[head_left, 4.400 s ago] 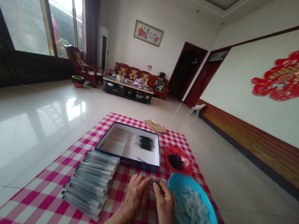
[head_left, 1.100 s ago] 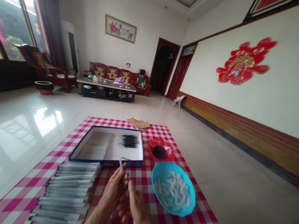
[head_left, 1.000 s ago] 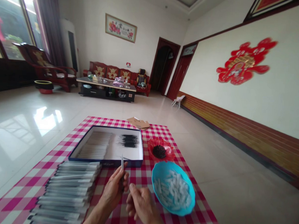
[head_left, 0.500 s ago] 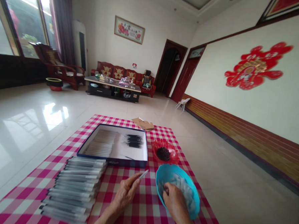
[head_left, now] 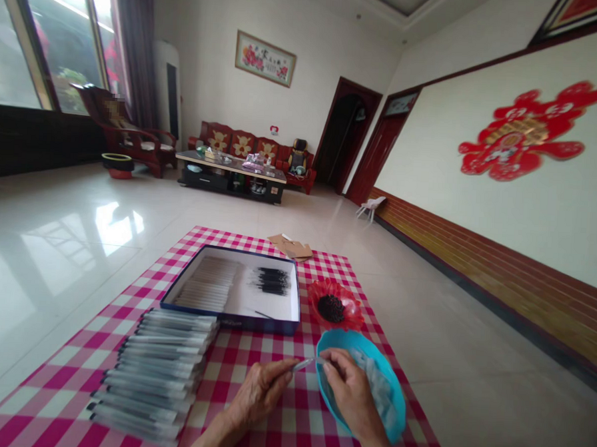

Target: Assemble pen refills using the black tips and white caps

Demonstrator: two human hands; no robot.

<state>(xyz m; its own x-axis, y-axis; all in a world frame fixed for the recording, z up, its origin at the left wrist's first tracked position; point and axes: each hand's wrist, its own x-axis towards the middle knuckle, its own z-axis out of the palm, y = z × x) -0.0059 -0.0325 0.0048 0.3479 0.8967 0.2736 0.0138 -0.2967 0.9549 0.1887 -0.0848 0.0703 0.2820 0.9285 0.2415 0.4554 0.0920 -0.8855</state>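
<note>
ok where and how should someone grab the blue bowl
Probably by the right rim of the blue bowl, coming from the right: the raised edge should suit a pinch, and nothing crosses it there. The right hand and wrist cover part of the left and near sides, while the red bowl sits just beyond the far rim.

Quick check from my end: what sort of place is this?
Most likely a home living room: a cushioned wooden sofa against the far wall, a low coffee table before it, and a framed floral picture above.
</note>
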